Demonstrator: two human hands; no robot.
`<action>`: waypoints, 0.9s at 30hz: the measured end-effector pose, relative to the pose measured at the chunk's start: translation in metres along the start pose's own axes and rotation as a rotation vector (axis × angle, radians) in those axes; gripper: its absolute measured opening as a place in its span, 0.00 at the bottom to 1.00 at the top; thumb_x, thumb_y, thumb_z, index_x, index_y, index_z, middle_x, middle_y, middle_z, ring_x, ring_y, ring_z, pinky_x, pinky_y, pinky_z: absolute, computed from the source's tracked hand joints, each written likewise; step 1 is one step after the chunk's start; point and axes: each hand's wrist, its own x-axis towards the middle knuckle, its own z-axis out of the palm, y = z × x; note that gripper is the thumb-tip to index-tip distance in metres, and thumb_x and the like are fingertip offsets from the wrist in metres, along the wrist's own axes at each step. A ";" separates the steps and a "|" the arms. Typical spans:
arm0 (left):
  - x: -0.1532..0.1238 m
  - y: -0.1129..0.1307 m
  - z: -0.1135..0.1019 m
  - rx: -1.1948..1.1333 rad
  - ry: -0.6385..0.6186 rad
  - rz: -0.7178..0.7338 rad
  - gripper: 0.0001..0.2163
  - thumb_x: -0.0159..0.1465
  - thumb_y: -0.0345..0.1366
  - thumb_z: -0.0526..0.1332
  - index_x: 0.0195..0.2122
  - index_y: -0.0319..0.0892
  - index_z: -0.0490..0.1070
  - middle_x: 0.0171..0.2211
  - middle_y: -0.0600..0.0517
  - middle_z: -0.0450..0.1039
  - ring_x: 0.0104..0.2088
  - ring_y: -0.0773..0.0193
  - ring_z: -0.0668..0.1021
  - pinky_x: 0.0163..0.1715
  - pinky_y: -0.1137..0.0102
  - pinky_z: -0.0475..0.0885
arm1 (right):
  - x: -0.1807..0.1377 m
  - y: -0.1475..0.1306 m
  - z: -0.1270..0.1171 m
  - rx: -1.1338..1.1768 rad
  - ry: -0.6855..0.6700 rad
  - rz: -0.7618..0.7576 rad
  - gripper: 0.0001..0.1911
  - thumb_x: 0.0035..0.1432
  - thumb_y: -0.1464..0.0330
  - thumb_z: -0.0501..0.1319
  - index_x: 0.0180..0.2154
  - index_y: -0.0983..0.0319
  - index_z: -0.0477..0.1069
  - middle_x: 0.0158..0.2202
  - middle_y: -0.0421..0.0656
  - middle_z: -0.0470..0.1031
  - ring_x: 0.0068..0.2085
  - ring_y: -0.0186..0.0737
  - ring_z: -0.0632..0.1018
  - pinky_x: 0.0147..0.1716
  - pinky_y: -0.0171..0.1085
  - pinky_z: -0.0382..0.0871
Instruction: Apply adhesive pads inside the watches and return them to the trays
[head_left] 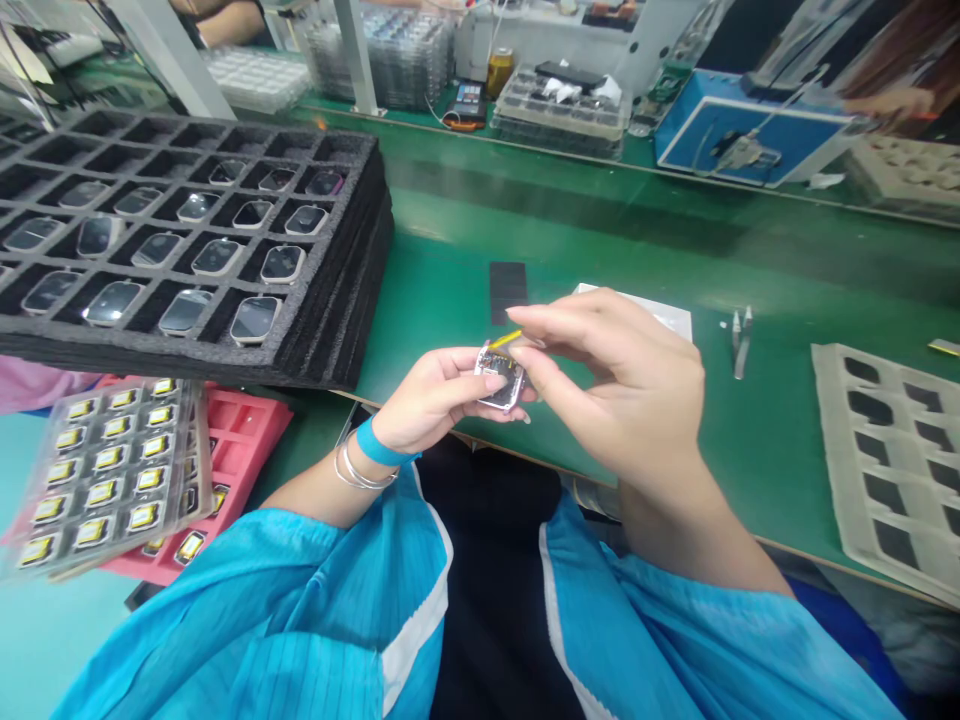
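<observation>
The left hand [442, 395] is holding an open smartwatch body [499, 378] while the right hand [630, 385] is pinching a thin yellow strip [506, 339] above it.

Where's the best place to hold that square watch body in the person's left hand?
By the outer edges of its frame, coming from below and the side, as the left hand does with the watch body. The square frame gives firm edges to hold, and this leaves the open face free for the right hand, which pinches a yellow strip above it.

Head-worn view, angled forward, downward
</observation>
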 end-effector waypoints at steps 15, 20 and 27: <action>0.004 -0.001 0.002 0.023 0.119 0.035 0.12 0.53 0.37 0.73 0.33 0.35 0.78 0.26 0.52 0.76 0.27 0.63 0.81 0.35 0.68 0.79 | 0.001 -0.003 0.009 -0.112 0.038 -0.030 0.08 0.61 0.71 0.61 0.38 0.54 0.78 0.34 0.41 0.81 0.37 0.41 0.82 0.39 0.41 0.79; 0.005 0.000 0.002 -0.037 0.166 0.034 0.09 0.53 0.35 0.71 0.32 0.35 0.78 0.28 0.52 0.77 0.30 0.66 0.80 0.38 0.70 0.79 | -0.007 0.007 0.018 -0.171 0.002 -0.130 0.09 0.63 0.72 0.60 0.38 0.54 0.78 0.38 0.41 0.81 0.39 0.41 0.82 0.41 0.40 0.80; 0.001 0.005 -0.002 -0.153 0.222 0.073 0.10 0.57 0.34 0.66 0.38 0.35 0.79 0.31 0.49 0.78 0.33 0.66 0.80 0.38 0.73 0.77 | -0.019 0.023 0.029 -0.101 -0.034 -0.312 0.12 0.62 0.75 0.60 0.43 0.56 0.78 0.44 0.42 0.81 0.48 0.43 0.81 0.49 0.47 0.80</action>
